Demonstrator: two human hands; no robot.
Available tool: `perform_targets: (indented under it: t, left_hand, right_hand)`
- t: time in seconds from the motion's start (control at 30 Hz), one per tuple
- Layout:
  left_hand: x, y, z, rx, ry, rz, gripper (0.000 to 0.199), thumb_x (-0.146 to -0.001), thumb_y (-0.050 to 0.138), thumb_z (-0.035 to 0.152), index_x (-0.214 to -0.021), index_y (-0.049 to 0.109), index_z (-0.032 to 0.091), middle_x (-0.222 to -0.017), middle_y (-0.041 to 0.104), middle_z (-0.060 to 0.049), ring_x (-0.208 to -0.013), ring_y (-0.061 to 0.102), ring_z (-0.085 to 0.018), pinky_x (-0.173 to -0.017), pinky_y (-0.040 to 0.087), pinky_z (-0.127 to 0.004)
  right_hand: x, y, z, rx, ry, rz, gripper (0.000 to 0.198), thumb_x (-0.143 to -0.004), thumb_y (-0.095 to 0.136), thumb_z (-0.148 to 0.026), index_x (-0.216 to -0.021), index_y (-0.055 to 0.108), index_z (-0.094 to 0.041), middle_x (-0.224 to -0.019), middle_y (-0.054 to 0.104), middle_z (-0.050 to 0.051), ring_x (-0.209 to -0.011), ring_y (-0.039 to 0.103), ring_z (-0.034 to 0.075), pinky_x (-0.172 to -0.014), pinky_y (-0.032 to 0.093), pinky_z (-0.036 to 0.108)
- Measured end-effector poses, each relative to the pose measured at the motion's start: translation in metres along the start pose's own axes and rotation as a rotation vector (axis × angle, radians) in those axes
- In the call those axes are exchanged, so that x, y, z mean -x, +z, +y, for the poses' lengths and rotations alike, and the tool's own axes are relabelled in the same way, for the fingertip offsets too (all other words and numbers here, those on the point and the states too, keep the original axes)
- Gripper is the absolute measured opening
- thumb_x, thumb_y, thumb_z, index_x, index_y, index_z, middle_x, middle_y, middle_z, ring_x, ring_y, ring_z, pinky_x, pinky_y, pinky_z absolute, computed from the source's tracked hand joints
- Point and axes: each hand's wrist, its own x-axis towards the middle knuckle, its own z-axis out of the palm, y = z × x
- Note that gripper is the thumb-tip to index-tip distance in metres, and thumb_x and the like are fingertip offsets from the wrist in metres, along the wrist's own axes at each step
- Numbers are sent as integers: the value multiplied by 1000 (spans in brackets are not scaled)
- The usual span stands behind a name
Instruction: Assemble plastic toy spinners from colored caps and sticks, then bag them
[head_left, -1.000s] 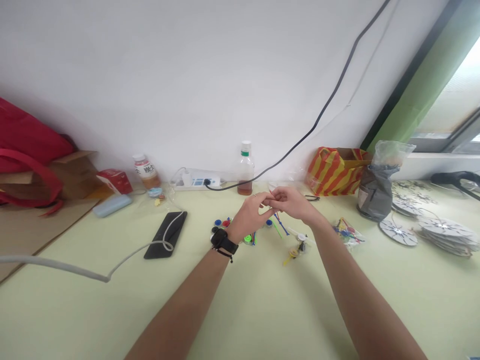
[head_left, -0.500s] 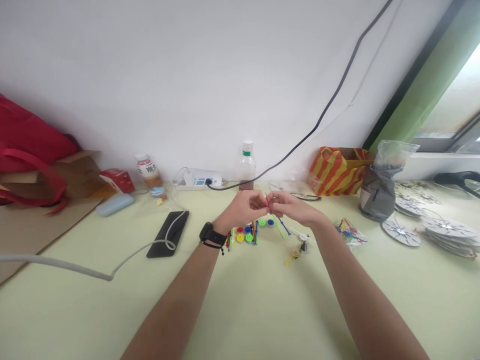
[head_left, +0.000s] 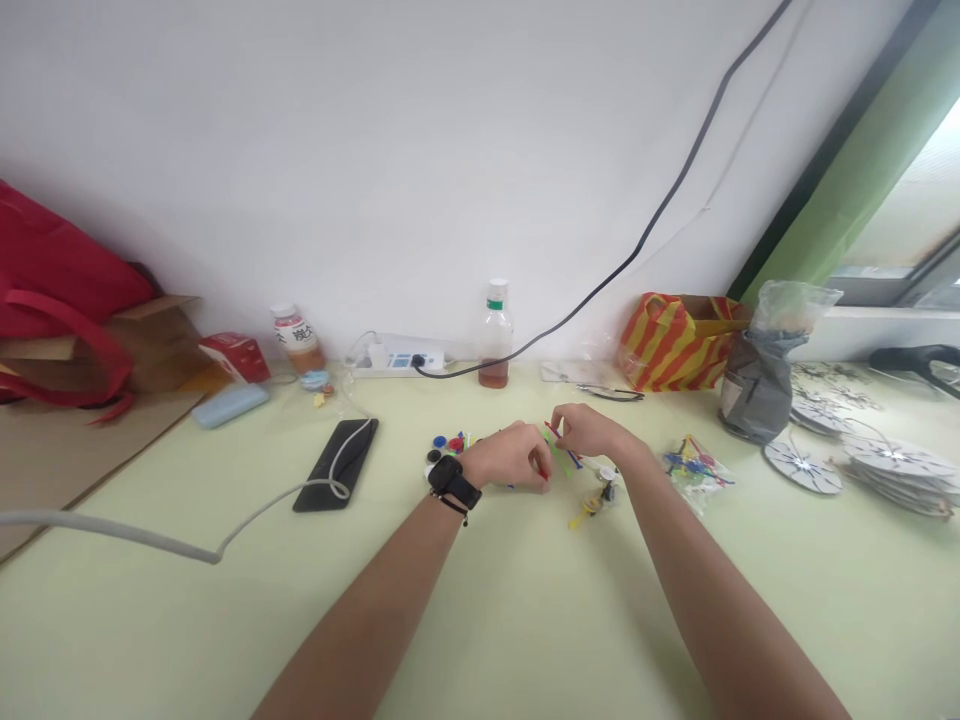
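My left hand (head_left: 514,457), with a black watch on its wrist, is low over the table with fingers pinched; a bit of a small red plastic piece (head_left: 542,475) shows at the fingertips. To its right, my right hand (head_left: 589,430) pinches a thin red plastic stick (head_left: 552,430). Green and blue sticks (head_left: 574,459) lie just below the right fingertips. Small round plastic discs, one of them blue (head_left: 439,442), lie left of my left hand, which hides most of the other pieces. Near my right wrist sits a yellow, white and black assembled piece (head_left: 592,503).
A clear bag of coloured parts (head_left: 697,465) lies right of my right forearm. A black phone (head_left: 336,466) with a cable is on the left. Behind stand a bottle (head_left: 494,345), a power strip (head_left: 397,358) and a striped bag (head_left: 679,340). White discs (head_left: 802,466) lie far right.
My hands were together in front of the bottle and have parted. The left came down over the coloured pieces; the right lowered slightly and moved right, holding the red stick.
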Motion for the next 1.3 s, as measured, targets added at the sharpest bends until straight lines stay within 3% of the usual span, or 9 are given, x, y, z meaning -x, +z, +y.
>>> perform_targets:
  t: [0.13,0.27,0.4,0.57,0.7,0.87,1.03,1.2,1.3]
  left_hand:
    - [2,-4,-8,-51,15,33,6,-63,80,20,-68,80,24,-73,73,-2,-70,66,-20,-65,50,-30]
    - [5,-10,-10,-150,21,134,13,-62,81,18,-73,79,25,-87,72,-6,-93,66,-28,-78,54,-36]
    - [8,-12,-11,-199,-29,182,29,-65,82,26,-94,78,26,-99,69,-8,-108,61,-32,-87,53,-39]
    - [9,-13,-16,-223,-135,153,37,-70,81,39,-104,75,25,-104,68,-8,-114,60,-31,-93,52,-38]
    - [9,-14,-18,-211,-180,108,40,-74,77,41,-110,73,24,-110,69,-8,-116,61,-30,-93,52,-38]
    - [11,-17,-12,-200,-145,157,39,-74,78,40,-110,73,25,-111,71,-7,-117,61,-31,-91,53,-37]
    - [7,-24,2,-102,-43,358,32,-88,69,41,-115,69,25,-116,72,-5,-100,66,-23,-85,54,-35]
    - [1,-25,21,129,48,464,34,-90,70,45,-115,66,22,-118,72,-6,-95,71,-20,-81,58,-31]
    - [-2,-22,28,227,120,518,28,-90,70,39,-110,67,20,-108,75,-6,-91,73,-18,-84,60,-31]
  right_hand:
    - [2,-7,5,50,3,21,18,-76,76,-25,-90,68,-18,-94,71,8,-78,62,17,-62,40,25]
    - [13,-26,23,76,59,-52,23,-72,80,-38,-79,69,-19,-86,72,5,-72,62,18,-58,40,27]
    - [22,-37,42,114,174,-184,23,-59,86,-33,-74,73,-21,-80,72,5,-71,63,20,-57,39,28]
    - [26,-38,40,112,217,-314,16,-55,82,-24,-68,75,-20,-73,70,4,-71,64,21,-57,40,27]
    - [26,-38,35,113,242,-302,11,-56,74,-17,-67,72,-18,-71,70,4,-72,65,21,-57,41,27]
    - [25,-44,38,122,255,-181,2,-62,67,-16,-61,65,-17,-78,71,9,-73,64,23,-57,39,28]
    - [34,-54,25,6,160,-52,7,-80,58,-22,-75,60,-18,-89,73,8,-77,64,17,-61,43,25]
    - [39,-51,-5,-491,-127,25,7,-87,55,-26,-90,58,-20,-80,69,2,-68,59,13,-64,45,25]
    - [35,-46,-15,-690,-205,59,8,-83,58,-25,-89,60,-20,-69,62,-1,-65,55,13,-64,44,26]
